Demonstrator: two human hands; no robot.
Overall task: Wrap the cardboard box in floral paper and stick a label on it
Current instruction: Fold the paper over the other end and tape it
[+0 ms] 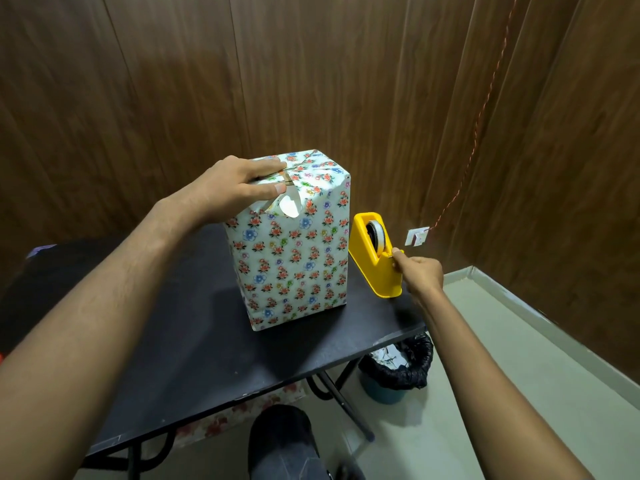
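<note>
A tall box wrapped in floral paper [294,258] stands upright on the black table [194,348]. My left hand [235,185] lies flat on its top, pressing down the folded paper flaps; one flap still curls up near my thumb. To the right of the box sits a yellow tape dispenser [375,258] with a roll of clear tape. My right hand [420,273] pinches the tape end at the dispenser's cutter. No label is visible.
A bin lined with a black bag [398,372] stands on the floor under the table's right corner. Floral paper scraps [239,410] lie under the table. My knee [280,441] is at the front. Wood-panel walls stand close behind and to the right.
</note>
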